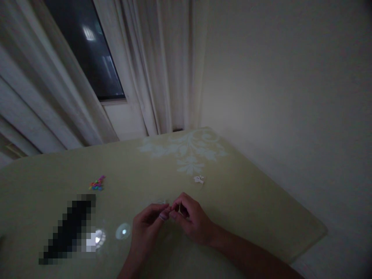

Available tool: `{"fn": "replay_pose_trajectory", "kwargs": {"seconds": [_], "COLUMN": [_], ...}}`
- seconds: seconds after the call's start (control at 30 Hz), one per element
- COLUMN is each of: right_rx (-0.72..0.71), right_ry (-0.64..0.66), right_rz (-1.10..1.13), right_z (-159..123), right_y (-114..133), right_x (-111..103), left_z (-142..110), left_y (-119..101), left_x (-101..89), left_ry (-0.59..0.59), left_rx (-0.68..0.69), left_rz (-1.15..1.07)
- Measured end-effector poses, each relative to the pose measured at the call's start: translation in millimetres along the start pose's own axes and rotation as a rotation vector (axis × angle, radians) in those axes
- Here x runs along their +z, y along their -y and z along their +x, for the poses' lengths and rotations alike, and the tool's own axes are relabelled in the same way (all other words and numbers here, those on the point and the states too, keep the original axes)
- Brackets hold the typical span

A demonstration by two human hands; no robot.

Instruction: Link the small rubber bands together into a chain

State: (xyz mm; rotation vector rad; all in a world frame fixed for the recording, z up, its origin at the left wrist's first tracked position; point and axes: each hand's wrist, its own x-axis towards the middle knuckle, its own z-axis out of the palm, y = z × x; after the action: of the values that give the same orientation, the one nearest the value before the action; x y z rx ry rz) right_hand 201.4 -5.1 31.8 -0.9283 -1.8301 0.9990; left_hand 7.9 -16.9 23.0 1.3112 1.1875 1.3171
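My left hand (147, 224) and my right hand (193, 220) meet over the near middle of the table. Both have their fingertips pinched together, almost touching each other. What sits between them is too small and dim to name. A thin whitish line (164, 216) shows at the tip of my left thumb; I cannot tell whether it is a thread. Beyond my right hand lies a small white tangle (199, 179) with a fine strand trailing from it. Farther off to the left is a little heap of multicoloured bead-like pieces (97, 183).
The pale green table (247, 201) has a white floral pattern near its far corner. A blurred-out dark long shape (69, 230) lies at left, near bright reflections. A wall (285, 97) borders the right side; curtains (162, 69) and a dark window (90, 46) stand behind.
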Motion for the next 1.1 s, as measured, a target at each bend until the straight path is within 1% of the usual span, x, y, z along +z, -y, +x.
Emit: {"fn": "replay_pose_trajectory", "kwargs": {"seconds": [0.1,0.3,0.47,0.57,0.63,0.83,0.9,1.0,1.1], "right_rx": [-0.024,-0.056,-0.123,-0.108,-0.1,-0.173,-0.181,-0.207,-0.238], "right_ry": [-0.016,-0.015,-0.004,-0.003,-0.013,0.016,0.029,0.031,0.02], "right_rz": [-0.011,-0.03,-0.065,-0.071,-0.084,-0.13,-0.133,-0.126,-0.098], "right_z": [0.0,-0.7,-3.0,-3.8,-3.9,-3.5,-3.4,-3.1,-1.9], "right_y": [1.4,-2.0,-9.7,-11.7,-11.9,-13.9,-14.9,-15.5,-14.7], "right_x": [0.0,1.8,5.7,5.9,5.4,7.0,8.4,9.6,8.9], "left_z": [-0.4,-0.1,-1.3,-1.4,-1.3,-1.2,-1.3,-2.8,-5.9], "left_y": [-0.8,0.4,-2.9,-6.6,-7.4,-2.2,-0.2,2.1,4.7], "left_x": [0.9,2.8,6.0,6.8,5.9,2.9,3.5,6.1,9.8], "left_ry": [-0.015,-0.046,0.005,0.049,0.048,-0.032,-0.021,0.036,0.023], "left_rx": [-0.008,0.049,0.069,0.063,0.046,0.018,0.006,-0.014,0.03], "left_rz": [0.011,-0.02,-0.003,0.011,0.003,-0.016,-0.005,0.031,0.079]}}
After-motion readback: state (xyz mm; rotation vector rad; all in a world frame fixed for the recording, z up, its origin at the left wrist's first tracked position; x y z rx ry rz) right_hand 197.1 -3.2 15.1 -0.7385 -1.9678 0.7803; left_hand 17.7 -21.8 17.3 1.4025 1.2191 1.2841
